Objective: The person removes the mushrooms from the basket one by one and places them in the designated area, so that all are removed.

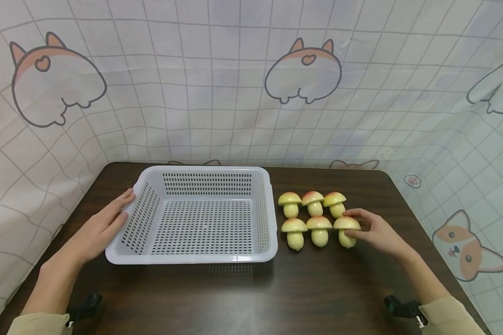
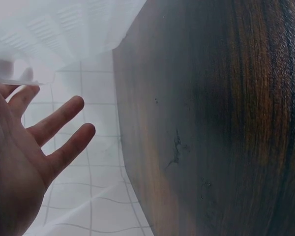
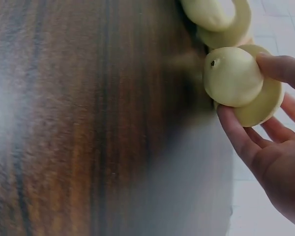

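Observation:
My left hand (image 1: 103,224) lies with straight, spread fingers against the left rim of a white plastic basket (image 1: 193,259). Its fingers (image 2: 64,118) reach past the basket's outer side in the left wrist view. Over on the right, my right hand (image 1: 375,231) pinches a toy mushroom (image 1: 346,238) between thumb and fingers. That mushroom (image 3: 233,76) has a pale yellow stem turned to the right wrist camera, and its cap is partly behind the fingers. Beside it, more yellow mushrooms with reddish cap tops, such as the front middle one (image 1: 319,235), lie in two rows.
The dark wood-grain table (image 1: 218,298) carries the basket on the left and the mushrooms right of it. A white checked cloth (image 1: 234,125) with cartoon dogs hangs behind and along both sides of the table. The basket has perforated walls and holds nothing.

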{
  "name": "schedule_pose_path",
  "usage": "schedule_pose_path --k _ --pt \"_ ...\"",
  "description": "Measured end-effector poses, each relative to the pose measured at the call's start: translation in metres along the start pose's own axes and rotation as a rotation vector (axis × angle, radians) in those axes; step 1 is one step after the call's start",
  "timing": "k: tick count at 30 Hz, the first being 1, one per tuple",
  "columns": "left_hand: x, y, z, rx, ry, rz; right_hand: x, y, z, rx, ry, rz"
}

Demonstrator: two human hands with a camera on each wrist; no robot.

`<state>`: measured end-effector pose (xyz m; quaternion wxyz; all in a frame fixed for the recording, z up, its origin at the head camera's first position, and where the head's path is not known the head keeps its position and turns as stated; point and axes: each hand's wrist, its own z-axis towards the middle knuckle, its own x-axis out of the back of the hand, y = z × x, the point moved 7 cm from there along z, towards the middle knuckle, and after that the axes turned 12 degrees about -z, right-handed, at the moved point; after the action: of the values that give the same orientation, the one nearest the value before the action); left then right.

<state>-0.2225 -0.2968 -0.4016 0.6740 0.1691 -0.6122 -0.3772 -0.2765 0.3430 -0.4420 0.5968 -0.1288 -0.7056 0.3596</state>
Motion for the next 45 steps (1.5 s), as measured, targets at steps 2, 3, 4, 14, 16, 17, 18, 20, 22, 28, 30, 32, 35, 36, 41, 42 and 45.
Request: schedule_pose_path --k 2,3,4,14,16,17,18,20,22,28,30,32,35,36,41,42,45 --pt "0.001 0.000 -0.001 -0.003 0.004 0.007 -0.003 0.002 0.000 -0.003 0.007 -0.005" --pt "0.001 0.000 -0.001 -0.005 0.004 0.004 -0.005 0.002 0.000 0.001 0.009 -0.011" --pt "0.001 0.000 -0.001 -0.008 0.003 0.002 -0.006 0.003 0.001 0.008 0.012 -0.019" --pt "-0.002 0.001 -0.001 -0.008 -0.004 -0.014 -0.009 0.007 -0.001 0.009 0.031 -0.035" --pt "-0.002 0.002 -0.001 -0.010 0.002 -0.005 -0.009 0.007 -0.001 0.015 0.034 -0.038" --pt "-0.002 0.002 -0.001 -0.015 0.004 -0.007 -0.008 0.007 -0.001 0.017 0.035 -0.039" --pt "-0.002 0.002 -0.002 -0.022 0.008 -0.008 -0.008 0.007 -0.001 0.018 0.036 -0.041" --pt "-0.001 0.002 -0.003 -0.026 0.013 -0.001 -0.008 0.007 -0.002 0.020 0.035 -0.045" --pt "-0.002 0.001 -0.004 -0.025 0.013 0.000 -0.008 0.007 -0.002 0.020 0.036 -0.048" --pt "-0.001 -0.001 -0.003 -0.028 0.018 0.010 -0.004 0.007 -0.003 0.010 0.037 -0.060" --pt "-0.001 -0.001 -0.003 -0.034 0.022 0.016 -0.003 0.007 -0.002 0.006 0.039 -0.063" --pt "-0.001 0.000 -0.002 -0.032 0.021 0.012 -0.002 0.007 -0.001 0.002 0.042 -0.061" --pt "-0.001 0.000 -0.001 -0.022 0.018 0.002 0.000 0.006 0.000 0.002 0.046 -0.064" --pt "-0.001 0.000 -0.001 -0.020 0.017 -0.002 0.000 0.006 0.000 0.001 0.046 -0.064" --pt "-0.002 0.000 0.000 -0.014 0.017 -0.004 0.003 0.006 0.002 -0.003 0.048 -0.078" --pt "-0.002 0.000 0.000 -0.015 0.018 -0.003 0.004 0.006 0.003 -0.002 0.049 -0.084" --pt "-0.001 0.000 0.000 -0.015 0.019 -0.009 0.006 0.007 0.005 0.001 0.054 -0.093"
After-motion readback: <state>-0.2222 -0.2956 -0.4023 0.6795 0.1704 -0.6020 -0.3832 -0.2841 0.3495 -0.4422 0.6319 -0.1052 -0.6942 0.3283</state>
